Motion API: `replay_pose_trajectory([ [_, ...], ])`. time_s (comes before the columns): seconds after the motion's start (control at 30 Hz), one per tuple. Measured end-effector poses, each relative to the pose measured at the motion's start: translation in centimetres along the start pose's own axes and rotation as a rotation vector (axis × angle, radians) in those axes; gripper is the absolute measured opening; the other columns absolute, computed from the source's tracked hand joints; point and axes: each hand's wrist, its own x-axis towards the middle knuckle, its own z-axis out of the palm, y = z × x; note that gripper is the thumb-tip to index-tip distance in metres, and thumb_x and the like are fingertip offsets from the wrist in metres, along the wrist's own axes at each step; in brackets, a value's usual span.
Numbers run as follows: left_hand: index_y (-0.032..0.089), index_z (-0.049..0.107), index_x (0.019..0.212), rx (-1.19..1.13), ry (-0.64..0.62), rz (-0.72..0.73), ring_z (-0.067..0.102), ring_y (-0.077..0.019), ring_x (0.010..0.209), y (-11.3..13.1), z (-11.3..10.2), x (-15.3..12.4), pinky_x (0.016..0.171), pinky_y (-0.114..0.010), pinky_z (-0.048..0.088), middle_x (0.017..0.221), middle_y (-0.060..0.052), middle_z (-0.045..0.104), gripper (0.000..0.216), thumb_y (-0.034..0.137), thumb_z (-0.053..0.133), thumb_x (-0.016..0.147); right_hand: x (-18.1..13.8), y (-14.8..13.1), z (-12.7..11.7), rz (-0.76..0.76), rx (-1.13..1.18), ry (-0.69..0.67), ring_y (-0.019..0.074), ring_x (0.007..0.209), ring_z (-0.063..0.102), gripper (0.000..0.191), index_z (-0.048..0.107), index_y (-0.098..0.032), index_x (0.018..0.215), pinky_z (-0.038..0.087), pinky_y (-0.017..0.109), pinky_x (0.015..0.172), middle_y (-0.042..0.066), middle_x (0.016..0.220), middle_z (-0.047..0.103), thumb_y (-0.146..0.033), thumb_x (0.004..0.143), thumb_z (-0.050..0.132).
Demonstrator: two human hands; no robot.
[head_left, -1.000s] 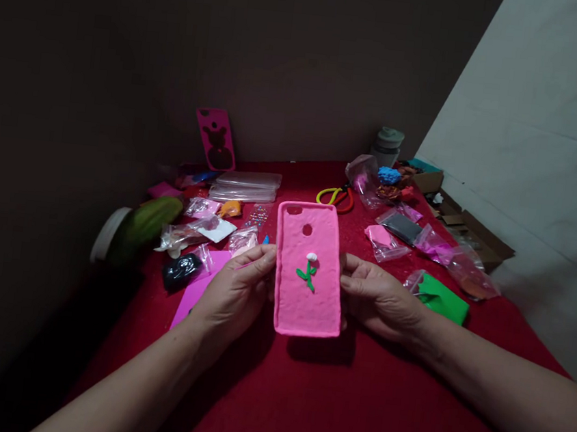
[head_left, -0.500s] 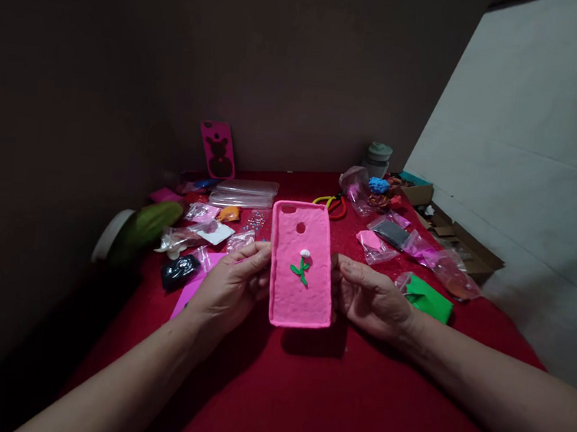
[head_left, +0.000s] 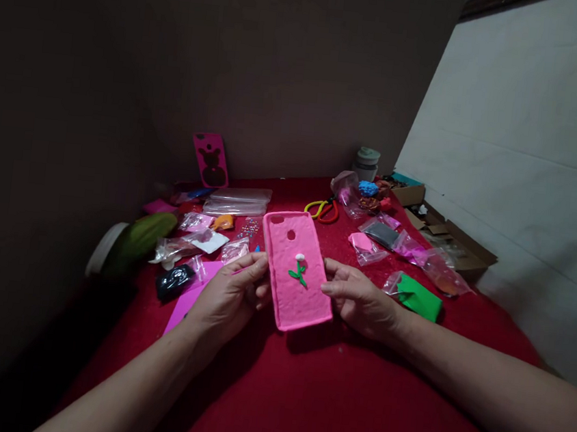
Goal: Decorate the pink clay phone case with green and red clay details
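Note:
A pink phone case (head_left: pixel 287 298) is held tilted above the red cloth, its top leaning left. Its surface looks like soft clay, with a raised rim and two openings near the top. A small flower (head_left: pixel 299 269) with a white head and green stem and leaves sits on its middle. My left hand (head_left: pixel 236 292) grips the case's left edge, its fingertips partly hidden behind it. My right hand (head_left: pixel 357 297) pinches the right edge, with the thumb at the rim.
Behind the case lie red-and-yellow-handled scissors (head_left: pixel 323 210) and clear plastic cases (head_left: pixel 237 201). A magenta phone case with a bear shape (head_left: pixel 210 160) leans on the wall. Bagged clay, including a black pack (head_left: pixel 174 282) and a green pack (head_left: pixel 420 298), lies on both sides; cardboard boxes (head_left: pixel 463 245) stand right.
The pink case has turned from nearly upright to tilted, its top now leaning left. My right thumb has come onto its right rim. The whole view has shifted slightly.

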Motion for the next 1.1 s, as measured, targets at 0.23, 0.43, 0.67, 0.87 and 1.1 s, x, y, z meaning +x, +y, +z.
replay_pose_trajectory([
  [0.23, 0.012, 0.058, 0.073, 0.012, -0.027, -0.015, 0.037, -0.007, 0.048, -0.16, 0.1, -0.02, 0.046, -0.018, 0.033, 0.054, 0.003, 0.041, 0.023, 0.028, 0.07, 0.086, 0.12, 0.31, 0.07, -0.033, -0.056, 0.031, 0.0218, 0.098, 0.067, 0.048, 0.066, -0.014, 0.11, 0.048, 0.036, 0.091, 0.009, 0.108, 0.073, -0.017, 0.063, 0.077],
  [0.43, 0.013, 0.057, 0.071, 0.023, -0.028, -0.03, 0.037, -0.0074, 0.048, -0.39, 0.23, -0.06, 0.046, -0.018, 0.033, 0.054, 0.003, 0.041, 0.024, 0.028, 0.069, 0.086, 0.21, 0.49, 0.03, -0.028, -0.104, 0.078, 0.0216, 0.092, 0.067, 0.047, 0.068, -0.014, 0.106, 0.048, 0.037, 0.088, 0.008, 0.101, 0.073, -0.018, 0.061, 0.081],
  [0.67, 0.013, 0.058, 0.074, 0.031, -0.02, -0.037, 0.036, -0.0076, 0.049, -0.52, 0.21, -0.21, 0.047, -0.019, 0.034, 0.056, 0.003, 0.04, 0.02, 0.025, 0.064, 0.089, 0.05, 0.74, -0.1, 0.01, -0.115, 0.096, 0.019, 0.085, 0.067, 0.045, 0.069, -0.014, 0.105, 0.049, 0.034, 0.082, 0.008, 0.1, 0.073, -0.021, 0.062, 0.083],
  [0.87, 0.013, 0.059, 0.075, 0.047, -0.009, -0.046, 0.037, -0.008, 0.05, -0.47, 0.23, -0.33, 0.049, -0.019, 0.034, 0.055, 0.003, 0.041, 0.02, 0.027, 0.065, 0.089, 0.05, 0.59, 0.07, 0.006, -0.098, 0.097, 0.0178, 0.081, 0.067, 0.043, 0.07, -0.014, 0.1, 0.05, 0.036, 0.083, 0.007, 0.095, 0.074, -0.023, 0.061, 0.084],
  [1.1, 0.013, 0.062, 0.079, 0.056, 0.004, -0.049, 0.037, -0.007, 0.05, -0.45, 0.43, -0.35, 0.051, -0.019, 0.035, 0.055, 0.003, 0.042, 0.016, 0.026, 0.067, 0.087, -0.06, 0.65, 0.36, -0.003, -0.092, 0.118, 0.0167, 0.079, 0.067, 0.039, 0.07, -0.015, 0.097, 0.049, 0.035, 0.083, 0.005, 0.091, 0.073, -0.027, 0.063, 0.084],
])
